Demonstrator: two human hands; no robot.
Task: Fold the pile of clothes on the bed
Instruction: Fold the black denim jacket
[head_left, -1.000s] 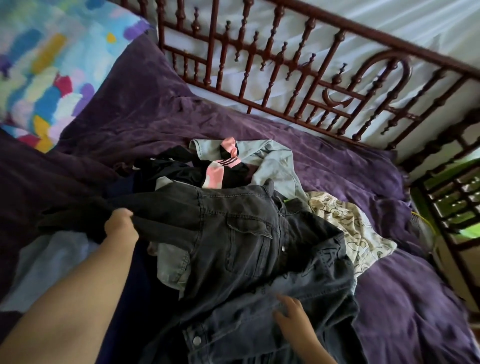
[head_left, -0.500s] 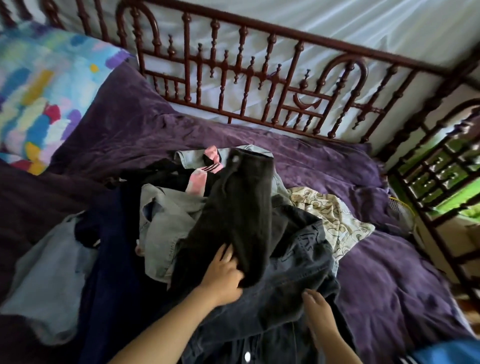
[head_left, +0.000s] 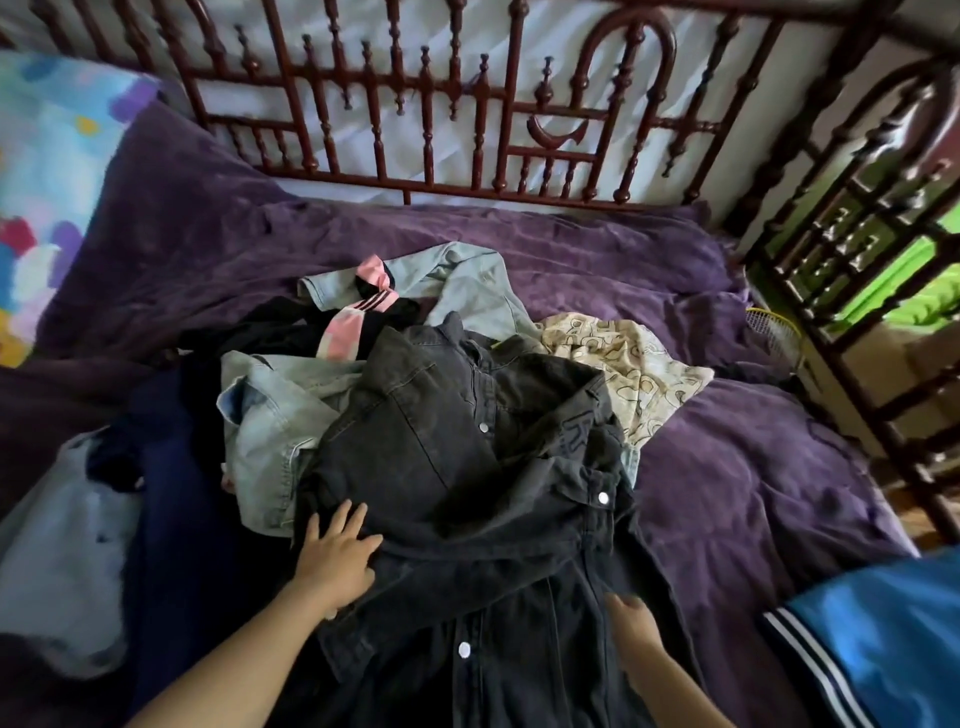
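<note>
Black denim jacket (head_left: 467, 467): centre to lower centre of frame, atop the pile (head_left: 270, 332) on the bed (head_left: 753, 493); one side folded across the snap front, rumpled.
Left hand (head_left: 335, 558): lower left of centre; fingers (head_left: 343, 525) spread flat, pressing the folded edge, gripping nothing.
Right hand (head_left: 631, 631): lower right of centre, on the jacket front; fingertips blurred, cannot tell whether pinching.
Step, judged: flattening the first fold. Sweep outward from the crease, square the hem, then bring the other side over.
Around: pale denim (head_left: 275, 415) left, cream print (head_left: 623, 364) right, pink-striped piece (head_left: 343, 327) above.
</note>
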